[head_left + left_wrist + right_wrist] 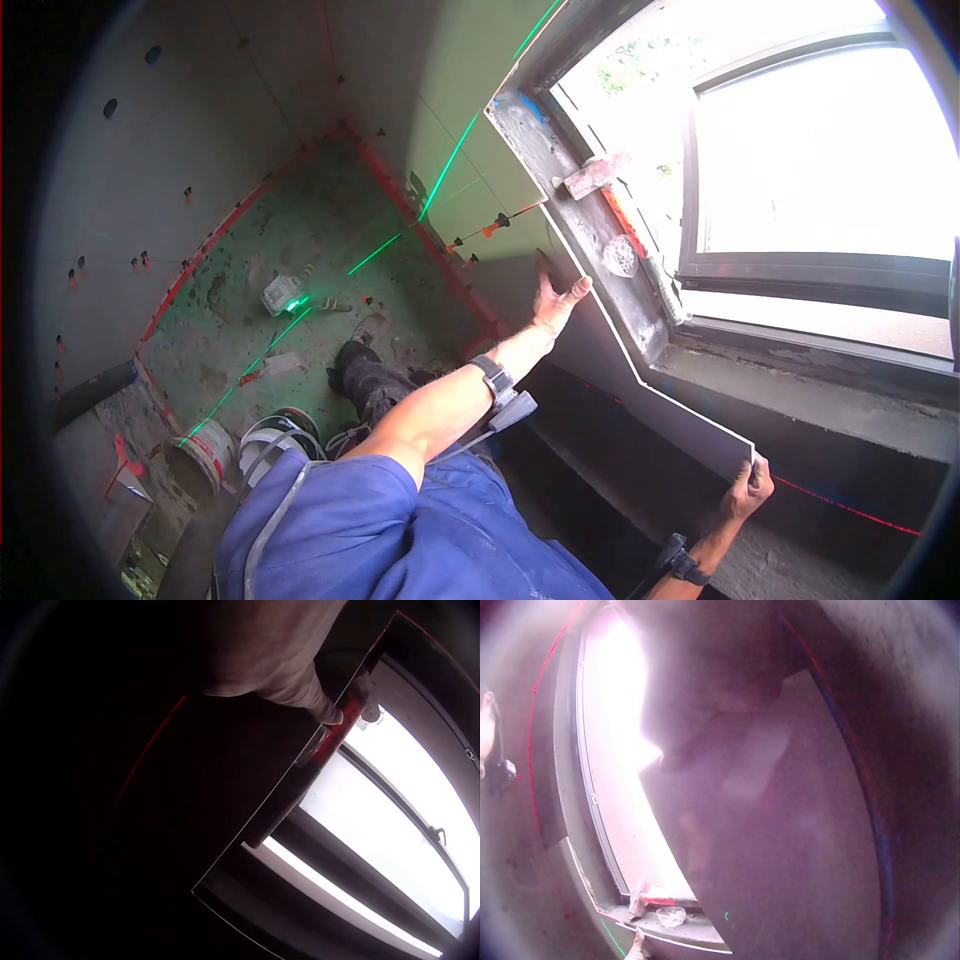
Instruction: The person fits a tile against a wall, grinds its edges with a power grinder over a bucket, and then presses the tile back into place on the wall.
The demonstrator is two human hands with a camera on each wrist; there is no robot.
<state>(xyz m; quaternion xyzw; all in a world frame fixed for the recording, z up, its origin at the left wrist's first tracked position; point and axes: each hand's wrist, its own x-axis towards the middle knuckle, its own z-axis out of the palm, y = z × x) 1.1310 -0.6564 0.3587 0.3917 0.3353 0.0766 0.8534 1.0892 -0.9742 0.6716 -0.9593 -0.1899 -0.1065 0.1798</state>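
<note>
A large thin tile (690, 422) with a stepped upper edge stands against the dark wall below the window. My left hand (556, 306) lies spread against its face, thumb at the top edge. The left wrist view shows that thumb (327, 712) on the thin edge, close to a red handle behind it. My right hand (748, 489) pinches the tile's outer upper corner. In the right wrist view the tile face (802, 847) fills much of the picture, hazy with reflections, and the right hand is dim.
A hammer (592, 177) with a red-orange handle and a clear plastic bowl (620, 256) rest on the window sill. Orange clips (494, 226) sit in the wall tile joints. A laser device (285, 294) casts green lines across the floor. Buckets (206, 452) stand at lower left.
</note>
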